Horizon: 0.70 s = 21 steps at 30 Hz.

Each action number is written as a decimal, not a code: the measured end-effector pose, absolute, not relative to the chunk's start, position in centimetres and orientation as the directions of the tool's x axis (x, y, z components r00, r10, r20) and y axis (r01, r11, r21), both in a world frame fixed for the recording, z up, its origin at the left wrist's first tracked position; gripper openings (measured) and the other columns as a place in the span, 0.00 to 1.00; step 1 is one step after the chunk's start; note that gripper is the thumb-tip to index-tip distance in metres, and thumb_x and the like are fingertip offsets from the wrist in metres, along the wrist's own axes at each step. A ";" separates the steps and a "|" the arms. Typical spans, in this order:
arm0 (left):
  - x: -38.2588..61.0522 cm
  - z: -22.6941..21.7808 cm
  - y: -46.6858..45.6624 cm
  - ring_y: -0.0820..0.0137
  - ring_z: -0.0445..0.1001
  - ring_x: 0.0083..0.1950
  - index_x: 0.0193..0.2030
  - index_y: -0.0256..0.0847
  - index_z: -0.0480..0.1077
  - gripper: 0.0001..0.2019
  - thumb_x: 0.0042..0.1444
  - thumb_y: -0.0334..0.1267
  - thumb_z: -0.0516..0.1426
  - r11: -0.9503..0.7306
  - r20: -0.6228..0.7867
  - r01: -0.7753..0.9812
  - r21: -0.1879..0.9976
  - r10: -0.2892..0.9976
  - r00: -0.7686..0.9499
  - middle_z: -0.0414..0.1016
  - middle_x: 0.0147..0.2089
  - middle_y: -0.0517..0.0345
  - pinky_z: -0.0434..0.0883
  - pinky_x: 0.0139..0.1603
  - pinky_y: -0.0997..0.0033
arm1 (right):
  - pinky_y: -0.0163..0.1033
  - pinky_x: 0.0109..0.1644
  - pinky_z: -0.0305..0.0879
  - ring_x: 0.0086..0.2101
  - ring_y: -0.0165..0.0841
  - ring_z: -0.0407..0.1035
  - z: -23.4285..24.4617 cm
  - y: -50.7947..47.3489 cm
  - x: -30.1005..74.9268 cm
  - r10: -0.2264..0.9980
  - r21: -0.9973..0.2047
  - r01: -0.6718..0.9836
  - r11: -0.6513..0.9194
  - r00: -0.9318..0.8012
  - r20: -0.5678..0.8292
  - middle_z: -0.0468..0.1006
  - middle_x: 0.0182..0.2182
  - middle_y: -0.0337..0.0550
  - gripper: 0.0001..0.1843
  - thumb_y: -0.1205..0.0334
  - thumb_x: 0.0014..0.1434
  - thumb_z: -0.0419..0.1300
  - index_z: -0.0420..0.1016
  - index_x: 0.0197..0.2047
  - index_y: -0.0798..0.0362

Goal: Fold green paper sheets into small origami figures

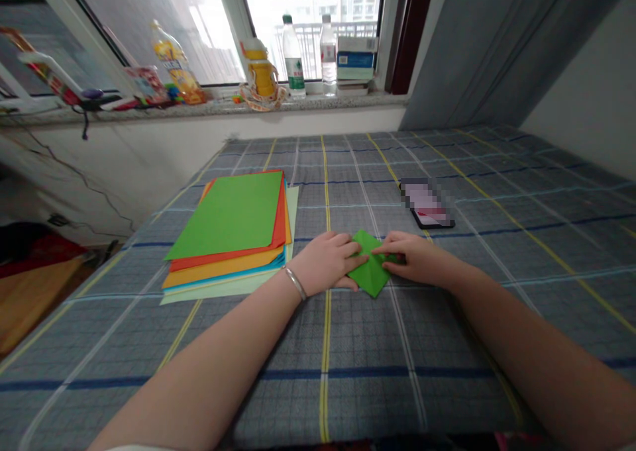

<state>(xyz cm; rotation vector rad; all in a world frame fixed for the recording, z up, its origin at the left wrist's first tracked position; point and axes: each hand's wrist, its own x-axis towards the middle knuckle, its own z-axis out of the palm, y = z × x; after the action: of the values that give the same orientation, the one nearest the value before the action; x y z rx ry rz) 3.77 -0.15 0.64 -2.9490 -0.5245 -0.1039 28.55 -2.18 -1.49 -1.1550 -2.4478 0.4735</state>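
A piece of green origami paper point(371, 273), folded into a rough diamond, lies on the plaid bedspread point(447, 351) between my hands. My left hand point(326, 262) presses on its left side, and a silver bangle point(295, 283) circles that wrist. My right hand point(413, 259) has its fingertips on the paper's upper right part, with the thumb partly hidden. To the left of my left hand lies a fanned stack of origami paper point(228, 216), with a green sheet on top over orange, yellow, blue and pale green sheets.
A smartphone point(426, 202) with a pixelated screen lies on the bedspread to the upper right of my right hand. Beyond the bed's far edge, a stone windowsill point(213, 108) holds plastic bottles point(293, 57), a yellow bottle point(261, 72) and stacked boxes point(356, 57).
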 end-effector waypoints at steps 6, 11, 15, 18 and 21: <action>4.0 1.1 -1.3 0.64 0.73 0.44 0.58 0.42 0.65 0.18 0.63 0.41 0.51 -0.924 0.102 0.353 -0.150 0.341 0.935 0.75 0.44 0.51 0.70 0.42 0.66 | 0.44 0.47 0.65 0.42 0.39 0.68 -0.9 -2.5 28.7 0.750 -0.388 0.652 0.651 -0.631 0.199 0.75 0.40 0.47 0.23 0.52 0.51 0.66 0.77 0.50 0.50; 4.5 1.0 -2.0 0.61 0.72 0.47 0.54 0.37 0.68 0.16 0.61 0.37 0.52 -0.877 0.055 0.461 -0.137 0.458 0.887 0.74 0.47 0.48 0.72 0.43 0.64 | 0.46 0.47 0.65 0.45 0.42 0.67 -0.7 -2.6 29.1 0.734 -0.322 0.663 0.676 -0.646 0.211 0.74 0.43 0.48 0.32 0.47 0.41 0.71 0.77 0.50 0.48; 5.1 1.0 -2.7 0.59 0.71 0.46 0.56 0.37 0.67 0.17 0.60 0.36 0.53 -0.799 0.060 0.584 -0.142 0.582 0.811 0.73 0.48 0.46 0.73 0.40 0.63 | 0.44 0.48 0.65 0.44 0.40 0.67 -0.6 -2.7 29.1 0.710 -0.264 0.660 0.704 -0.669 0.219 0.74 0.44 0.48 0.23 0.63 0.50 0.64 0.76 0.51 0.49; 5.4 1.0 -3.1 0.60 0.72 0.44 0.56 0.39 0.67 0.16 0.63 0.31 0.50 -0.692 0.060 0.706 -0.153 0.706 0.705 0.72 0.46 0.46 0.73 0.36 0.64 | 0.45 0.49 0.65 0.45 0.40 0.67 -0.5 -2.8 28.7 0.720 -0.232 0.682 0.694 -0.660 0.215 0.74 0.45 0.49 0.24 0.70 0.49 0.59 0.75 0.50 0.50; 5.4 1.1 -3.1 0.61 0.73 0.43 0.57 0.39 0.66 0.16 0.64 0.30 0.49 -0.665 0.047 0.730 -0.157 0.733 0.678 0.73 0.46 0.47 0.74 0.37 0.65 | 0.45 0.49 0.65 0.45 0.40 0.67 -0.3 -2.9 28.4 0.746 -0.220 0.712 0.666 -0.638 0.193 0.73 0.45 0.50 0.23 0.71 0.48 0.58 0.74 0.49 0.52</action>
<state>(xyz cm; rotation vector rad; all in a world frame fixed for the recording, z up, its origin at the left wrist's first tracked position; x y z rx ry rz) 5.45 -3.09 1.13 -2.7262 -1.1982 0.0307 28.37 -2.86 -0.29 -1.1702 -2.6168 0.1795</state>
